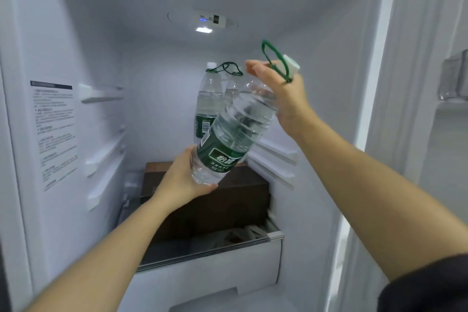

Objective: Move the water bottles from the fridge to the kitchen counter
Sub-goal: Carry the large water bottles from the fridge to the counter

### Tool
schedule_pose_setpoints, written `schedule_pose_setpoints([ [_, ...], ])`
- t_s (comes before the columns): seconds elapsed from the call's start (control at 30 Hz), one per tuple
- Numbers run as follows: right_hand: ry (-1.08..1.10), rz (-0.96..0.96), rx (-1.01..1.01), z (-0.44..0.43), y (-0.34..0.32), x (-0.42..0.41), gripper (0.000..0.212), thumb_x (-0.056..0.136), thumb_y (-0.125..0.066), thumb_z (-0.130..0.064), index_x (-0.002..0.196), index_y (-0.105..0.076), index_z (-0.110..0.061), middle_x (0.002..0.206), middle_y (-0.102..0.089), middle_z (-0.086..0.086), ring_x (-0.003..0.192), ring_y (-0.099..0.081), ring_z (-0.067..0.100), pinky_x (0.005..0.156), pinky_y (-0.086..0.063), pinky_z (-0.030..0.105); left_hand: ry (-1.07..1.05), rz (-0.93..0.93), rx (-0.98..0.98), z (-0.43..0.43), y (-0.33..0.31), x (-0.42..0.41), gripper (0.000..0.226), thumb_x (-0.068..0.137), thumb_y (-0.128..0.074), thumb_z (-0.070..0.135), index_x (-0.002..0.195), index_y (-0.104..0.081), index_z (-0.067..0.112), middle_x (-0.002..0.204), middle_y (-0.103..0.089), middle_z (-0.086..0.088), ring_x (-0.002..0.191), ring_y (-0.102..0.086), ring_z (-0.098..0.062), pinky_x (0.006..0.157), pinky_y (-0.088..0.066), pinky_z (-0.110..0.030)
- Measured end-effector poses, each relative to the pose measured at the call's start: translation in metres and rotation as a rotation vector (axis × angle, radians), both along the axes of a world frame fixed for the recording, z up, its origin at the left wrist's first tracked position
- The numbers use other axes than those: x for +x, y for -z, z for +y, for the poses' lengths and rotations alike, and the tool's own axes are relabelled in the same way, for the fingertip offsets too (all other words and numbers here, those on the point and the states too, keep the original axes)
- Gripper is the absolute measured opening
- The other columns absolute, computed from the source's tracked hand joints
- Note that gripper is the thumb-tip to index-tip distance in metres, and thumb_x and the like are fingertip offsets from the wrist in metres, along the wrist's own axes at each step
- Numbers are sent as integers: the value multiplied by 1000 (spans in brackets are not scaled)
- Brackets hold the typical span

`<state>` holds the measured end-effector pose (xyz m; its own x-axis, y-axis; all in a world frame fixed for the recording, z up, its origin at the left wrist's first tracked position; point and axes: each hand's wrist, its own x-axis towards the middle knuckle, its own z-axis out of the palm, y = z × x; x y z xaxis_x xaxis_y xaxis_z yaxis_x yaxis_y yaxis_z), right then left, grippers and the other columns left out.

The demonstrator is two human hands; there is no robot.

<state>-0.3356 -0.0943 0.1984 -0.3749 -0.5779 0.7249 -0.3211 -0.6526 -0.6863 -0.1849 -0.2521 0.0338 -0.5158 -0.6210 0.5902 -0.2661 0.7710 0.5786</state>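
Two hands, left (182, 182) and right (286, 99), gripping ribbed clear plastic bottle (240, 126)

Both bare forearms reach forward and up. The left hand (182, 181) cups the base of a tilted water bottle (235, 132) from below; the right hand (287, 95), higher, grips its neck with curled fingers

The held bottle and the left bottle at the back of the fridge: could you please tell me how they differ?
The held bottle is tilted, cap up to the right; the back left bottle stands upright. The held bottle is gripped by the left hand at its base and the right hand at its neck; the back left bottle is untouched. Both are clear, with green labels, white caps and green carry loops.
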Motion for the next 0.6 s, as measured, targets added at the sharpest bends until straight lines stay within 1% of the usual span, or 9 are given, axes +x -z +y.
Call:
schedule_pose_setpoints([
  [0.1,-51,13,-43,24,-3,-1,15,88,-66,-9,97,-66,2,96,-75,14,90,-72,23,72,-59,34,95,11,3,11,-3,2,81,58,-88,52,127,-48,39,115,-62,22,104,-60,8,86,-52,-17],
  [0.2,12,-64,-58,39,4,1,8,88,-61,-5,81,-66,-5,78,-74,6,80,-70,23,77,-60,41,114,104,73,39,-1,10,80,62,-91,36,124,-42,45,113,-56,32,102,-55,16,81,-43,-5],
  [0.27,51,-164,-74,47,11,4,18,88,-59,-1,75,-65,-11,74,-73,5,80,-70,23,86,-58,47,117,225,184,53,12,12,100,61,-92,23,139,-33,43,126,-52,28,106,-54,11,90,-42,-12],
  [0.33,75,-224,-88,55,17,6,15,88,-60,-1,77,-66,-9,72,-73,3,78,-70,21,89,-57,46,167,379,404,63,27,13,122,62,-91,14,153,-13,37,144,-44,12,123,-49,-5,102,-41,-29],
  [0.37,77,-249,-87,58,20,7,10,87,-60,-2,80,-66,-7,72,-73,3,77,-70,20,88,-58,43,211,453,493,65,34,14,126,62,-91,13,154,-9,36,147,-42,8,128,-46,-10,106,-39,-34],
  [0.4,75,-276,-87,62,22,8,7,87,-60,-3,84,-66,-4,73,-73,4,76,-70,18,84,-59,39,294,519,564,68,42,15,128,58,-94,18,154,-11,36,149,-42,6,132,-46,-14,110,-37,-41],
  [0.47,55,-323,-97,68,25,10,7,88,-60,-3,86,-67,-2,75,-73,6,75,-70,18,77,-60,34,546,619,691,75,52,13,123,49,-97,36,150,-27,34,145,-50,-1,131,-51,-22,108,-39,-54],
  [0.53,47,-356,-86,72,27,13,13,89,-60,-4,79,-67,-6,75,-72,6,77,-71,18,79,-59,36,715,729,818,85,53,11,105,54,-93,44,143,-43,24,138,-57,-7,127,-55,-27,104,-44,-55],
  [0.6,70,-345,-38,75,27,14,14,90,-62,-9,78,-68,-10,77,-73,4,81,-70,17,84,-56,37,718,901,975,94,47,11,80,70,-79,50,138,-50,18,134,-61,-12,126,-56,-32,105,-44,-52],
])
